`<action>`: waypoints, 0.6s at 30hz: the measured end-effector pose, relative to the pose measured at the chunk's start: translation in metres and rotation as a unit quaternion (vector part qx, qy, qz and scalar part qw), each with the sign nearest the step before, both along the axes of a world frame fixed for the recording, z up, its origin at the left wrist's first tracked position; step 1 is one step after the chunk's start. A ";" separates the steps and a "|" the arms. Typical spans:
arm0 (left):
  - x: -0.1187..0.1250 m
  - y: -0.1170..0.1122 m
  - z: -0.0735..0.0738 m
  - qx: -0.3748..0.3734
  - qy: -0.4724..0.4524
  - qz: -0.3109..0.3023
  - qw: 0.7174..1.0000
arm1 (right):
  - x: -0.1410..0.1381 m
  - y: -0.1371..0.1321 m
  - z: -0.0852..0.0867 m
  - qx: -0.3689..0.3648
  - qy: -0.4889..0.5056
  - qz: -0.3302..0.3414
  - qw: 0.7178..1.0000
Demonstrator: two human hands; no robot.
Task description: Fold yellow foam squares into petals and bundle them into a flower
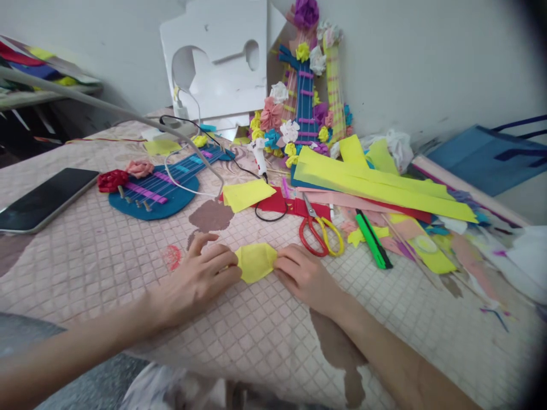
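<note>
My left hand (209,272) and right hand (308,277) pinch the yellow piece (257,263) between them at 2 ends; I should press lightly, evenly.

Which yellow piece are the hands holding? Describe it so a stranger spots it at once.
On the checked tablecloth, find the left hand and the right hand. Between them is a small yellow piece, held at both ends; the long yellow strips beyond it lie untouched.

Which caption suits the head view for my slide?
Left hand and right hand hold a yellow piece, with scissors and a blue craft guitar beyond.
</note>
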State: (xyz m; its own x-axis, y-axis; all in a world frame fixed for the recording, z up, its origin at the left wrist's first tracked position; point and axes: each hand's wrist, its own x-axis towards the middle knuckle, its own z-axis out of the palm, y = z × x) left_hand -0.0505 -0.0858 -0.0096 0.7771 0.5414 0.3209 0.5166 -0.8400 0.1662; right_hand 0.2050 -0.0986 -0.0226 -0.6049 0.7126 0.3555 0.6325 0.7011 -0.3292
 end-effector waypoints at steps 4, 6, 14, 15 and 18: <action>0.005 -0.005 -0.001 -0.071 -0.035 0.078 0.994 | -0.001 -0.001 0.000 -0.087 0.066 -0.033 0.993; 0.007 -0.006 -0.003 -0.107 -0.055 0.109 0.987 | -0.002 -0.001 0.001 -0.124 0.095 -0.048 0.987; 0.013 -0.007 -0.007 -0.128 -0.078 0.163 0.975 | -0.007 0.000 0.003 -0.203 0.155 -0.093 0.962; 0.013 -0.007 -0.007 -0.130 -0.079 0.163 0.975 | -0.007 0.000 0.003 -0.203 0.156 -0.097 0.962; 0.012 -0.006 -0.007 -0.140 -0.084 0.163 0.973 | -0.010 0.000 0.003 -0.197 0.155 -0.107 0.962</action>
